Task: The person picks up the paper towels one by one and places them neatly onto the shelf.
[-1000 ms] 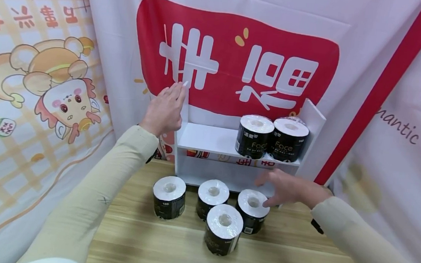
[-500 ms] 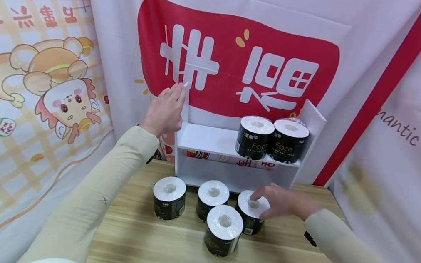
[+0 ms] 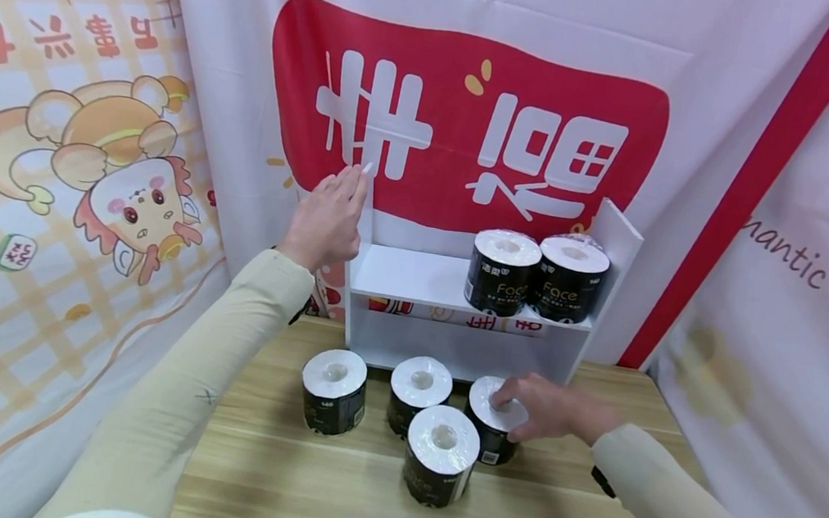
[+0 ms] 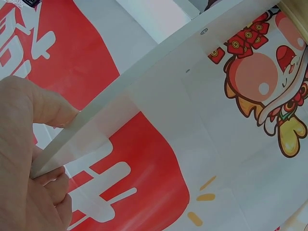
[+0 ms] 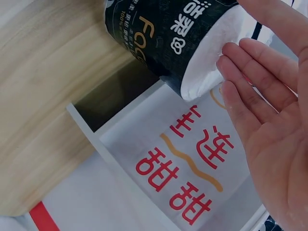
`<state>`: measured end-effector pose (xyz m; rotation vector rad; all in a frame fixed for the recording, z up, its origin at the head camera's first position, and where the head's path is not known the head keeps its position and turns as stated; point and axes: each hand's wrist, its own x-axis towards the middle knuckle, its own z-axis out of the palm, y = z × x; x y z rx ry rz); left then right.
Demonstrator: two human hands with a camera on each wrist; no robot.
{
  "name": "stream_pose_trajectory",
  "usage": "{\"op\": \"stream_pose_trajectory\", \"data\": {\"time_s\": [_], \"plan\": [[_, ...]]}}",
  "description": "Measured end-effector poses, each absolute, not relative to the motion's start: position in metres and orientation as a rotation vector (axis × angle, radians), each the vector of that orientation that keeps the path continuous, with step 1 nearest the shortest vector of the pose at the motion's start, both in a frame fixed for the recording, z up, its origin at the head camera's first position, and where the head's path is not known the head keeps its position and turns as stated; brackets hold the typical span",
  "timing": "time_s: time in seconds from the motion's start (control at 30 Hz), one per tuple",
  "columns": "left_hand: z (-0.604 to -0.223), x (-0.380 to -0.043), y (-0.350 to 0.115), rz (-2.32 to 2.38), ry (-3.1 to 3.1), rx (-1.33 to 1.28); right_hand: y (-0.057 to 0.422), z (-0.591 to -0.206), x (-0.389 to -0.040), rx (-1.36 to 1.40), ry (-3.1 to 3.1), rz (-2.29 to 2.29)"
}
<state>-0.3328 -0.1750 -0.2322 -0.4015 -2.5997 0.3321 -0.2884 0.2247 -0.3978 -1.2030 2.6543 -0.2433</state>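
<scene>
My left hand grips the top of the white shelf's left side panel, thumb on one face and fingers on the other. On the table, my right hand is at the top of the rightmost toilet roll, a white roll in black wrapping. Its fingertips are over the hole and rim in the head view. The right wrist view shows its relaxed fingers at the white end of the toilet roll. Two more toilet rolls stand side by side at the right of the upper shelf board.
Left of the right hand, more toilet rolls stand on the wooden table: one at the left, one in the middle, and one in front. Printed cloth hangs behind and at both sides.
My right hand has moved down and left from beside the shelf to the top of the rightmost toilet roll. The left hand stays on the panel. The rolls have not moved.
</scene>
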Motion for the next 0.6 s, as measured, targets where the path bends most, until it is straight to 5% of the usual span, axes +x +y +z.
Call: {"op": "stream_pose_trajectory", "data": {"time_s": [0.6], "plan": [[-0.232, -0.331, -0.174, 0.357, -2.587, -0.398, 0.230, -0.431, -0.287, -1.331, 2.773, -0.268]]}}
